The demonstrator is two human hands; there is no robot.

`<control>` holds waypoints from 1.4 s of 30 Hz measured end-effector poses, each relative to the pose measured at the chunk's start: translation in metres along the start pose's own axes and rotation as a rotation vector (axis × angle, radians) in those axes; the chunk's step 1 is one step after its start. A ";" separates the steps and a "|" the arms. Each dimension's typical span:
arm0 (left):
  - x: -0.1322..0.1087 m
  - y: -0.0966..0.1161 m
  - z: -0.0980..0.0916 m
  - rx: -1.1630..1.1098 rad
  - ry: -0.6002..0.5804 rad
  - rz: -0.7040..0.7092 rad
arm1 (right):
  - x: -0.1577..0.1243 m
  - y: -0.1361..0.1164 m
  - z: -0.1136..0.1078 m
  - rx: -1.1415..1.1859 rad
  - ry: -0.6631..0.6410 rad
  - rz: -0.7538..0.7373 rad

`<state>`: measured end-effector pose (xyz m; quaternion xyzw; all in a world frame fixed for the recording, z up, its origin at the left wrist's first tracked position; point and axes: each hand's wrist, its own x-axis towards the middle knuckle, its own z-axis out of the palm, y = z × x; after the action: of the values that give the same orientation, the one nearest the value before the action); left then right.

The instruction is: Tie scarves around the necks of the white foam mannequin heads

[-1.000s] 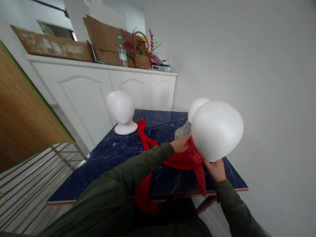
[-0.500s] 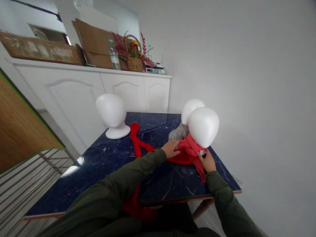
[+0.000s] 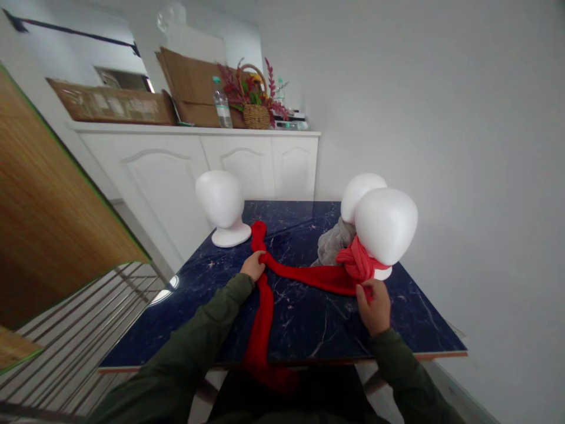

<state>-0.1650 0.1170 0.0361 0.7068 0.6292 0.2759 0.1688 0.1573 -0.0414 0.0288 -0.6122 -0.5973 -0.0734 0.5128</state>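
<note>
While my right hand (image 3: 376, 307) pinches the coral scarf (image 3: 355, 259) round the near white head (image 3: 386, 224), I note the left hand (image 3: 253, 266) has shifted leftward, gripping the red scarf (image 3: 326, 279) on the table (image 3: 309, 330).

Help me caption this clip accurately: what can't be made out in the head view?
Head view:
Rear mannequin head: base hidden by the front mannequin head and gray scarf.
Coral-red scarf: lower part partly covered by the right hand.
Bright red scarf: near end, past the table edge, blurred and dark.
Left hand: fingertips too small to judge their grip.
Front water bottle: label too small to read.
</note>
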 end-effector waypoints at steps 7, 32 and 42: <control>-0.018 0.009 0.010 -0.368 0.026 0.123 | 0.023 -0.092 0.072 0.151 -0.415 -0.223; -0.054 0.030 0.011 -0.273 0.098 0.533 | 0.015 -0.123 0.146 1.318 -0.954 1.207; 0.031 -0.056 -0.039 -0.011 0.584 -0.015 | 0.016 -0.100 0.153 1.529 -0.910 1.430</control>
<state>-0.2311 0.1514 0.0392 0.5919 0.6547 0.4699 -0.0134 0.0008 0.0541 0.0233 -0.3095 -0.1307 0.8472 0.4116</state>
